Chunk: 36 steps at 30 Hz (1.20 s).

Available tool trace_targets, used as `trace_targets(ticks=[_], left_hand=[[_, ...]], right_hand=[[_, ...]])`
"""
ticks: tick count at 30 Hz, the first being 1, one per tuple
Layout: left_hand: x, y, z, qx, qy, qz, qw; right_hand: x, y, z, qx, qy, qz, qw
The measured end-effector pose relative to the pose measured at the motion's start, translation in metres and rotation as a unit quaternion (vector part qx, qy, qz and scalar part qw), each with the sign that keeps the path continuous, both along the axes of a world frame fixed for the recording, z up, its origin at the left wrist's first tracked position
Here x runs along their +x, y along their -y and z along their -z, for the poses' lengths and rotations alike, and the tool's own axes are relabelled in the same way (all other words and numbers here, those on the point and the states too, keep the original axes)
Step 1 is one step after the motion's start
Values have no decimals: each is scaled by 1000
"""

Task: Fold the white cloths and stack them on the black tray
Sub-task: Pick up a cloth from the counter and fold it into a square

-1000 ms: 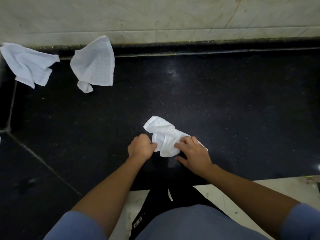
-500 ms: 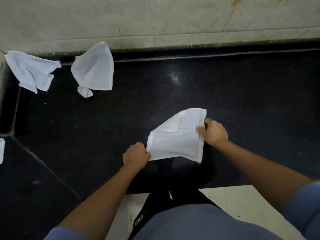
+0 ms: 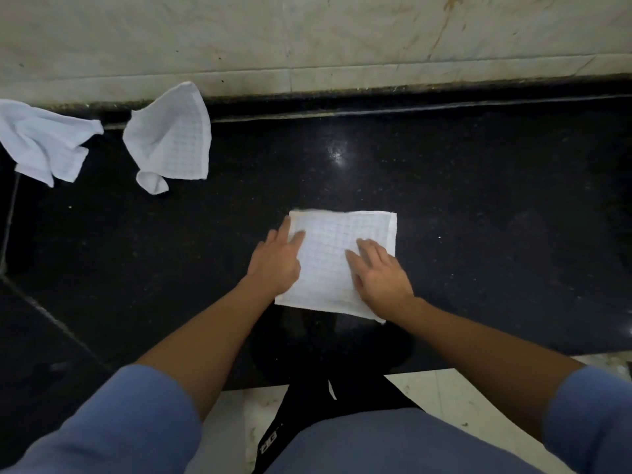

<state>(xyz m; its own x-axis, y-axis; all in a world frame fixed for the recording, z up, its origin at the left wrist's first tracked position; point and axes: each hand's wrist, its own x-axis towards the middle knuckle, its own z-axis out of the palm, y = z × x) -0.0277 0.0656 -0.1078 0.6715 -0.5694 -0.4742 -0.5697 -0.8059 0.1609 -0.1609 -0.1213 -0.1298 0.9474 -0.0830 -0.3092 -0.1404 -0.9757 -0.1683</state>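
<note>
Head view: white cloth (image 3: 330,244) lies under left hand (image 3: 276,265) and right hand (image 3: 380,276).

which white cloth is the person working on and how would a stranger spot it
Start from the wide black stone counter below the pale marble wall. Near its front edge, in the middle, lies a square white waffle-weave cloth. Unlike the two crumpled white cloths at the back left, it is spread flat, with the left hand and right hand resting on it.

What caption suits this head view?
Left hand and right hand press a white cloth flat; two crumpled cloths lie beyond.
</note>
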Motion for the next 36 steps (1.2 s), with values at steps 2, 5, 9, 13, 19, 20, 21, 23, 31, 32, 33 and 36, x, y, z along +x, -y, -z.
trace_targets(ticks=[2,5,9,13,19,20,21,23,31,32,33,36], left_hand=[[10,3,1,48,12,-4,999],[10,6,2,84,24,-1,996],[-24,-10,1,-1,92,1,996],[-64,-41,9,-90,42,32,995],[-86,-55,7,-98,25,51,994],[-88,-53,5,-101,24,61,993],[-91,-51,3,-105,23,75,991],[-95,-44,0,-112,12,108,988],[-105,-26,7,-78,-16,123,989],[-105,-26,7,-76,-12,130,988],[-104,-26,7,-76,-2,138,988],[-102,-27,7,-88,11,143,986]], right_hand=[[-11,-1,7,-11,1,-21,1000],[-13,2,6,4,-14,-34,999],[-19,8,-11,27,27,-24,999],[-51,6,-21,68,81,-70,992],[-78,19,-17,51,42,-51,996],[-78,20,-19,38,42,-57,997],[-78,19,-20,21,39,-73,996],[-76,16,-21,-13,37,-109,993],[-70,19,-24,-18,29,-111,993],[-71,20,-24,-10,34,-113,993],[-73,19,-23,-2,38,-117,992],[-76,7,-23,-1,30,-131,991]])
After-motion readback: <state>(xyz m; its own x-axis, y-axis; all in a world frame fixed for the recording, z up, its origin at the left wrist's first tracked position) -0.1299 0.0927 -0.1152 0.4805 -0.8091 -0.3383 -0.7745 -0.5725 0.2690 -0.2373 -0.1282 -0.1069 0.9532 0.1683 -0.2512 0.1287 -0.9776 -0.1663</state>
